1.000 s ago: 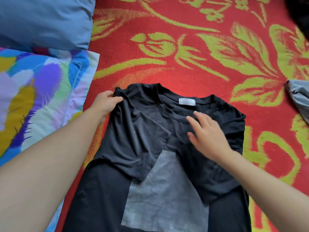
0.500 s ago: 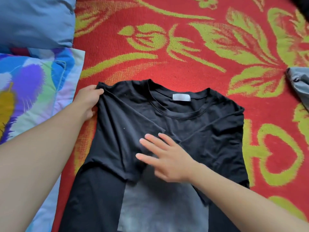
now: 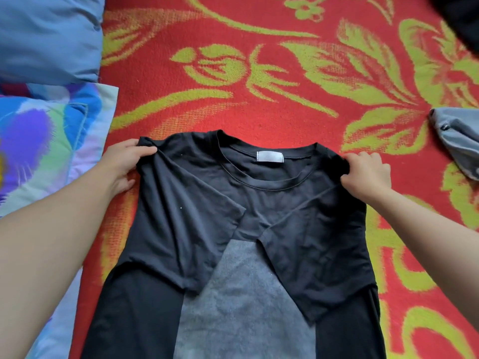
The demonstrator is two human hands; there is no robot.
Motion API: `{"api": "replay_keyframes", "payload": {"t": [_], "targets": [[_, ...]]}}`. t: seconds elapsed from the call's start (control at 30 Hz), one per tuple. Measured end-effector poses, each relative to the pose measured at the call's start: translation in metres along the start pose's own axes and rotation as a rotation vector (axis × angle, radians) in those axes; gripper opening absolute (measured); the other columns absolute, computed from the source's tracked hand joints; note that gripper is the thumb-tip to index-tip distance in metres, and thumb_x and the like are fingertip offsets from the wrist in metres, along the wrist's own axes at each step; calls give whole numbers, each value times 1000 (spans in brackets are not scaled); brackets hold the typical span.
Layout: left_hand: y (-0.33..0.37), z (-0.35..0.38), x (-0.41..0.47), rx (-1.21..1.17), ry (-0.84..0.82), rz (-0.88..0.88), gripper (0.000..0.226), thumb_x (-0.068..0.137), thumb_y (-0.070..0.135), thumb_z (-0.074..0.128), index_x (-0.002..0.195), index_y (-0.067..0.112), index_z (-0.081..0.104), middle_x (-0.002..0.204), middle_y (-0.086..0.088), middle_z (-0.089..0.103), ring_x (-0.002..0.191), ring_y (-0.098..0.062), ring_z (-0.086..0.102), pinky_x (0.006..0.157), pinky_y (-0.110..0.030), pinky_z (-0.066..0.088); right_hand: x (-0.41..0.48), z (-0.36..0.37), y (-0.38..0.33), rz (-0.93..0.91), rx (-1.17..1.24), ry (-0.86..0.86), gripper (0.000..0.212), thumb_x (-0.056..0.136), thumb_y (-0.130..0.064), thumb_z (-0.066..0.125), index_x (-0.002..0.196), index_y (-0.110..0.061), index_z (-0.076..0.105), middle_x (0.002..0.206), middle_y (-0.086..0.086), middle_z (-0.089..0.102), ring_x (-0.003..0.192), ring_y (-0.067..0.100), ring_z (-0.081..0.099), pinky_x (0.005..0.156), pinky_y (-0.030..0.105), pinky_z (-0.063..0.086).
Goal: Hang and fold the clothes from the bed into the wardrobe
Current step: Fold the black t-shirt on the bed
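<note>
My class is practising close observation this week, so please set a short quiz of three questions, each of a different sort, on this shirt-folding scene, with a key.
1. True or false: both sleeves of the black T-shirt are folded inward over its body.
2. Where do the left hand and the right hand grip the shirt? A) at the hem B) at the shoulders C) at the sleeve ends
3. Give the colour of the garment that lies apart from the shirt at the right edge of the red blanket.

Key: 1 true; 2 B; 3 grey.
</note>
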State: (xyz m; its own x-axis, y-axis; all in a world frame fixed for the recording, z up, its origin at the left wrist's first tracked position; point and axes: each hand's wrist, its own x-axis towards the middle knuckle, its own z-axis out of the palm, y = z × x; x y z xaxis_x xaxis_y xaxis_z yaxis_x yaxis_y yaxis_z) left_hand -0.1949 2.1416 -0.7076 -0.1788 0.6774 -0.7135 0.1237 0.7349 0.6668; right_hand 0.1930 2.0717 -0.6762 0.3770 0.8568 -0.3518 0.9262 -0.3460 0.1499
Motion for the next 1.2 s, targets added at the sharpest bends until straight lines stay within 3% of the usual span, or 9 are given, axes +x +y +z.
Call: {"api": "replay_keyframes", "payload": {"t": [0.1,0.3,0.5,0.6,0.7,0.87,1.0,1.1,1.2], "targets": [[5,-3,-7,-40,-31,2,17,89,17,56,74,23,53,80,15,55,76,-4,46,78,-34,27,-14,2,13,-24,96,160,9,85,-8,53,89,-4,59,95,16,55,105,35,41,79,38,27],[-6,-59,-49,-65,-227,281,13,81,9,61,79,22,67,83,13,67,83,-2,60,78,-32,47,-65,-5,51,-228,502,302,36,70,-28,53,87,0,66,100,13,65,102,31,53,85,40,36],[-74,-121,-111,562,-154,513,42,78,-8,66,78,34,72,69,19,69,64,6,59,65,-5,43,-145,12,84,-556,296,209,25,69,-28,45,74,-8,59,68,4,61,70,22,56,72,28,28],[-107,-122,-134,883,-217,667,35,70,29,53,100,43,62,99,30,64,83,10,59,77,-8,40,-181,46,93,-864,4,132,14,65,-24,49,74,-19,39,61,0,54,69,22,51,63,32,30],[-150,-116,-137,1294,-213,1000,31,65,21,40,95,28,48,104,11,57,93,-6,54,81,-33,37,-199,80,96,-935,-249,-102,34,56,-38,68,67,-19,42,59,-2,49,59,22,52,57,32,31],[-163,-78,-159,1420,20,1031,40,60,13,43,98,23,53,114,-20,58,107,-32,50,84,-55,36,-195,78,66,-838,-162,70,70,96,-59,16,58,-14,57,55,1,48,50,23,51,45,28,38],[-169,-38,-177,1487,-140,1125,41,88,32,33,125,25,51,143,-19,40,132,-35,34,96,-52,30,-182,66,40,-712,-152,157,31,79,-33,50,82,-7,67,83,14,63,75,33,62,54,35,45],[-179,-23,-175,1526,-175,1091,44,100,45,14,127,28,45,147,-17,38,143,-33,16,97,-58,28,-172,65,33,-470,-93,22,53,68,-21,66,119,-5,62,123,24,57,113,39,57,78,46,51],[-142,-12,-151,1446,85,1019,46,86,27,42,132,21,44,137,-19,48,130,-38,33,93,-64,35,-157,60,38,-305,-91,-96,71,88,-23,53,149,-14,19,156,8,18,144,25,16,111,45,21]]}}
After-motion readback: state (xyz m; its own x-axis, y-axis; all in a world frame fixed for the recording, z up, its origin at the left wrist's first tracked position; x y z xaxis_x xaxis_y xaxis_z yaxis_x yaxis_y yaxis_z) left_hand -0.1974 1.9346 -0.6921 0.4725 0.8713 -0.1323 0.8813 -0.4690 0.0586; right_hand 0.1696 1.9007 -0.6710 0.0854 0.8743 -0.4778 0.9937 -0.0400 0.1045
